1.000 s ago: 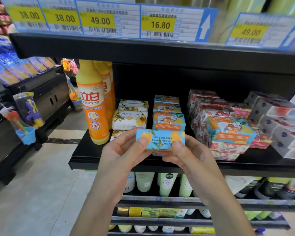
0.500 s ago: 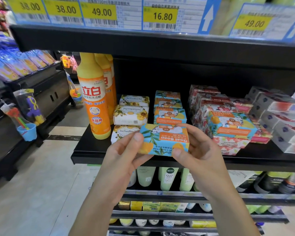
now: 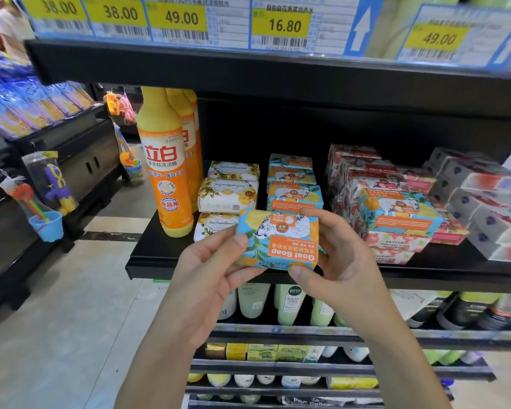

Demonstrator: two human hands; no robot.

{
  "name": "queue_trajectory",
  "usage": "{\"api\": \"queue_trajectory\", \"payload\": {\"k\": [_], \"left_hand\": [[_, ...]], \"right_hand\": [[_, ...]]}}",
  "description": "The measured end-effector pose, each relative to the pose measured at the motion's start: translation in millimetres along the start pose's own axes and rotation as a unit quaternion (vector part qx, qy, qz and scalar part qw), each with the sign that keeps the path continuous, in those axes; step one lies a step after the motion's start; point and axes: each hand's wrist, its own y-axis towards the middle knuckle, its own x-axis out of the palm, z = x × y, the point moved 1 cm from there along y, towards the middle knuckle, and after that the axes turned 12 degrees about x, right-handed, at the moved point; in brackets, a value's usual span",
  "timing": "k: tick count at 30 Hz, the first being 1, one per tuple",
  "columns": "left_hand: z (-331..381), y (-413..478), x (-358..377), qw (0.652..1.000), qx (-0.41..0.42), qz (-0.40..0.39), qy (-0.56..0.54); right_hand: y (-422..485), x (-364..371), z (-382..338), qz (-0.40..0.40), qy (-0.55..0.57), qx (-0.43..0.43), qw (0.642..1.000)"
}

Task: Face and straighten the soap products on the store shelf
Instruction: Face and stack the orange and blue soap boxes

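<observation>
goat soap box (image 3: 279, 237) pinched between both hands (image 3: 278, 271), upside down

The row of price tags (image 3: 281, 25) along the top of the frame is cut by the upper edge, its small print is too fine to read, and the tag at upper right (image 3: 438, 38) is blurred. The left grip (image 3: 207, 276) and the right grip (image 3: 345, 267) cover both ends of the Goat Soap box (image 3: 278, 237), which in turn hides part of the lowest floral soap box (image 3: 211, 224). At the right edge the grey boxes (image 3: 490, 208) run out of frame, and the forearms hide part of the pale bottles (image 3: 252, 302) on the shelf below.
</observation>
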Motion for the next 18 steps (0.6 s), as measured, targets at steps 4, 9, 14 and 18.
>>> {"api": "queue_trajectory", "payload": {"k": [4, 9, 14, 18], "left_hand": [[-3, -1, 0, 1.000, 0.011, -0.001, -0.001], [-5, -2, 1, 0.999, 0.035, -0.003, 0.001], [-9, -3, -4, 0.998, 0.047, 0.017, 0.032], [-7, -5, -10, 0.997, 0.048, 0.022, 0.047]], "right_hand": [[-3, -1, -4, 0.005, -0.042, 0.001, 0.999], [-6, -1, -8, 0.034, -0.156, -0.012, 0.987], [-2, 7, -14, 0.058, -0.365, -0.076, 0.926], [9, 18, -20, 0.055, -0.448, -0.143, 0.881]]}}
